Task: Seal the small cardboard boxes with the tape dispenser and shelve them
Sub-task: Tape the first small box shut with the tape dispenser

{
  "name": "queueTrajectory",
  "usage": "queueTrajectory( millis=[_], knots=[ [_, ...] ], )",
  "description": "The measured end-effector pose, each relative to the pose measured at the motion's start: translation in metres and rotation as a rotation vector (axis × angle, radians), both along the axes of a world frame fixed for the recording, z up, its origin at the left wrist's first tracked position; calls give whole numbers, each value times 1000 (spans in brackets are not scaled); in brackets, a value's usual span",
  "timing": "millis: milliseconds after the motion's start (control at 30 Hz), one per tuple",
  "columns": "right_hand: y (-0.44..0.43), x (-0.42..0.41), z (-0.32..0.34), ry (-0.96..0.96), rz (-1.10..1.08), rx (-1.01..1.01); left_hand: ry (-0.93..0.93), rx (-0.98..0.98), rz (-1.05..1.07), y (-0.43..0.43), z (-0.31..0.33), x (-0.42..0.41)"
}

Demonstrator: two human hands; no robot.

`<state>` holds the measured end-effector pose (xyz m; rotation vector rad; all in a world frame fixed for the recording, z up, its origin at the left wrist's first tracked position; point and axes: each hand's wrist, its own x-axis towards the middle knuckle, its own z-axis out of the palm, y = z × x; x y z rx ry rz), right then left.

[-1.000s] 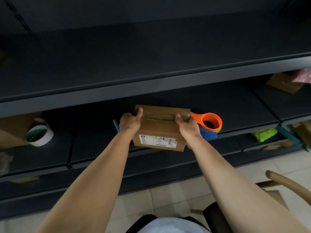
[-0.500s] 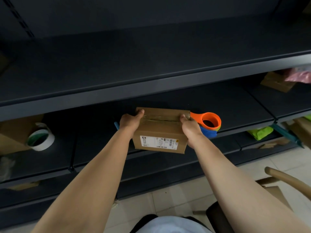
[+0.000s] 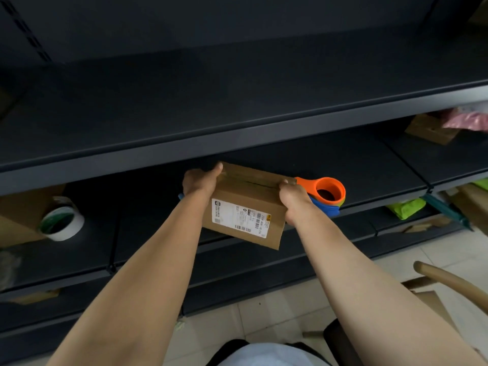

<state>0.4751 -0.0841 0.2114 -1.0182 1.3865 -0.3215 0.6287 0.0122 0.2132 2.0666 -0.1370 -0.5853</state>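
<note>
Orange dispenser point(image 3: 327, 192) sits just right of box point(image 3: 245, 207); tape roll point(image 3: 62, 223) well left. Left hand point(image 3: 198, 180) and right hand point(image 3: 293, 196) grip the box's ends.

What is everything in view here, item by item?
small box: one, brown, gripped at both ends before the middle shelf
tape dispenser: one, orange and blue, shelf right of box
tape roll: one, white, shelf left
other boxes: two, brown, far left, far right
packet: one, green, lower right shelf
bag: one, pink, far right
shelves: dark grey, across view
chair: one, wooden, bottom right
left hand: grips box's left end
right hand: grips box's right end
</note>
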Motion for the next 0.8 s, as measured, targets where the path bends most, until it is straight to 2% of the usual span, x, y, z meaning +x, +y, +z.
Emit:
queueTrajectory(
  millis=[100,233,300,367,433,500,567,633,667,733,800],
  knots=[
    [-5,-1,5,-7,-8,-20,14,-154,-48,-5,3,-6],
    [-10,0,7,-10,8,2,-1,-281,50,0,-4,-9],
    [-11,-2,8,11,-16,48,-25,-236,132,5,-13,-8],
    [-13,-3,10,21,-23,92,21,-97,185,9,-22,-12],
    [-15,-6,14,10,-47,138,256,-90,146,13,-29,-24],
    [-16,-8,18,13,-52,149,577,-205,55,16,-31,-38],
    [-17,-10,18,14,-24,113,699,-270,15,18,-32,-46],
    [-14,-13,17,2,48,73,600,-193,35,14,-29,-50],
    [-11,-13,15,3,90,54,470,-110,69,12,-28,-50],
    [-4,-12,11,16,144,12,52,7,129,7,-27,-45],
    [1,-8,5,45,171,-46,-360,30,73,5,-20,-37]
  ],
)
